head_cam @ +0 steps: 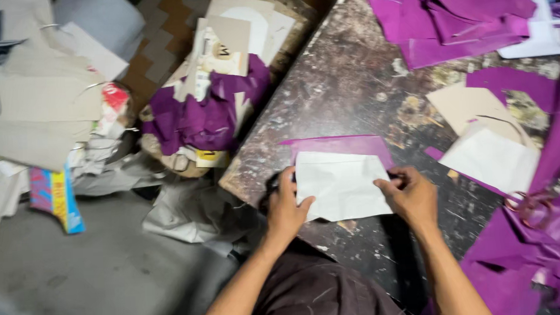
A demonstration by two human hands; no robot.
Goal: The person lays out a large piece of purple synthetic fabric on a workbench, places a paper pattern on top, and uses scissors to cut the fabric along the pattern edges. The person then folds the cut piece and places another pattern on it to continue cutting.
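Both hands, left hand [286,207] and right hand [412,196], pinch a white sheet [342,185] at centre frame, long axis left-right, over a purple piece [342,144] on the stained tabletop [352,79]. Purple scraps [450,11] upper right; scissors [529,204] right.

paper [342,185]: white, creased | sheet [342,144] under it: purple | table [352,79]: dark, mottled with pale stains | scissors [529,204]: reddish handles | cloth pile [456,11]: purple | card [463,105]: beige | floor [77,273]: grey

A craft workshop: stained worktable [351,66], purple sheet offcuts [456,11], card patterns [463,105], scissors [530,203].
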